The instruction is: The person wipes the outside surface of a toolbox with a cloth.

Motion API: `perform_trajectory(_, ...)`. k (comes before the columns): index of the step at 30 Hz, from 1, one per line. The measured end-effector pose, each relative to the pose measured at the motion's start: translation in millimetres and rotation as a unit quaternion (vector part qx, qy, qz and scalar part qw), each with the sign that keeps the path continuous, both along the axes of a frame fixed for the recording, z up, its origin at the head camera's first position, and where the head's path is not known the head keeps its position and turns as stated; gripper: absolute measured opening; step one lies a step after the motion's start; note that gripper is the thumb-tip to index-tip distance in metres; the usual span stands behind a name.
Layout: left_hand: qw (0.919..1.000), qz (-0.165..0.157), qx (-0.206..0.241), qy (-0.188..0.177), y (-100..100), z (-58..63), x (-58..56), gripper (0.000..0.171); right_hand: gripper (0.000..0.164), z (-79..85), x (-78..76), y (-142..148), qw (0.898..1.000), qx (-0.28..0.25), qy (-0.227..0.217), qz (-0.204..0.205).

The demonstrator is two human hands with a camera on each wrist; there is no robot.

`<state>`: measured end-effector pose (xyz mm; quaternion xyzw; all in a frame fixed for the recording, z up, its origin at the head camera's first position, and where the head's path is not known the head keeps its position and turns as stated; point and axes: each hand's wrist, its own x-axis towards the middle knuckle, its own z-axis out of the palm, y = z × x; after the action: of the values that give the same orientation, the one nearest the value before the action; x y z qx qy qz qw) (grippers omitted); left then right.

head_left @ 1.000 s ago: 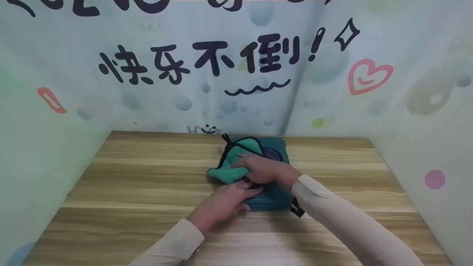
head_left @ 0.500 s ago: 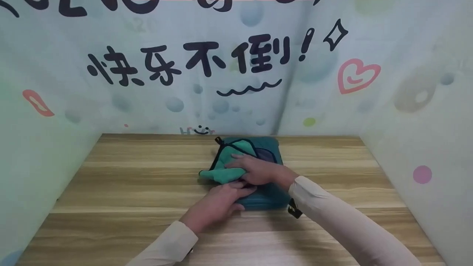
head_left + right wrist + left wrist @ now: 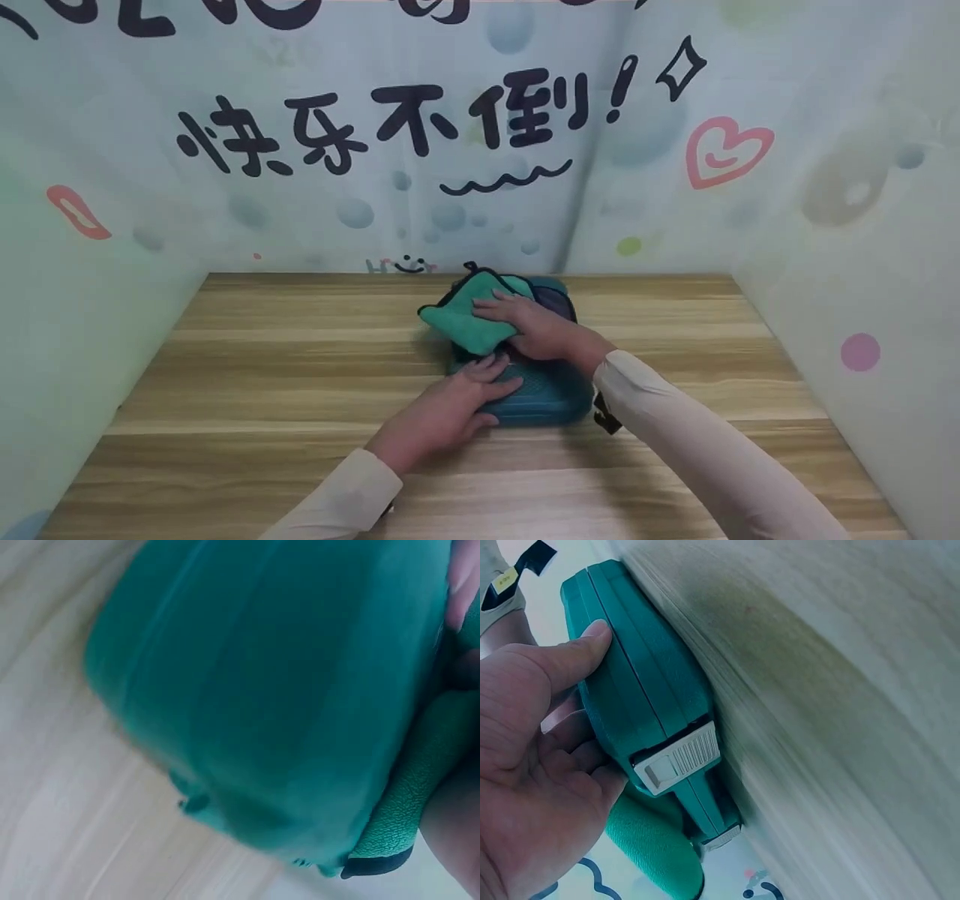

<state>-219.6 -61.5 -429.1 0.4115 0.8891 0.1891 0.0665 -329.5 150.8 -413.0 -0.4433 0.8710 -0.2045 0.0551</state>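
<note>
A teal hard plastic case [image 3: 544, 397] lies on the wooden table, its grey latch [image 3: 676, 757] visible on the side. My left hand [image 3: 450, 405] holds the near left corner of the case, thumb [image 3: 592, 645] on the side wall and fingers over the top. A green cloth [image 3: 472, 319] with black edging lies bunched on the top of the case; a dark purple-grey part shows at its right. My right hand [image 3: 536, 330] presses the cloth onto the case with outstretched fingers. In the right wrist view the cloth [image 3: 401, 810] runs along the edge of the case, and the hand is mostly cut off.
Wood-grain tabletop [image 3: 285, 390] surrounds the case. A printed curtain [image 3: 420, 195] with writing stands along the back edge, and pale walls close off both sides. By the right cuff is a small black piece [image 3: 606, 420] with a yellow label, seen in the left wrist view.
My right hand and the cloth have moved away from me across the top of the case, uncovering more of its near part. My left hand stays at its corner, fingers slightly more spread.
</note>
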Motion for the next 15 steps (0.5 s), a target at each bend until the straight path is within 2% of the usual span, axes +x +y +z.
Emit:
perform_trajectory(4, 0.9999, 0.007, -0.004, -0.011, 0.1, -0.4, 0.8, 0.059, 0.064, -1.6, -6.6, 14.7, 0.999, 0.006, 0.013, -0.043)
perform_trajectory(9, 0.9998, 0.012, -0.007, -0.016, -0.7, -0.6, 2.1, 0.058, 0.061, -3.3, -14.0, 33.6, 0.996, 0.01, 0.028, -0.087)
perform_trajectory(15, 0.9998, 0.007, -0.007, -0.016, -2.9, -0.1, 2.1, 0.059, 0.064, -4.3, -19.9, 41.8, 0.993, -0.004, 0.013, -0.116)
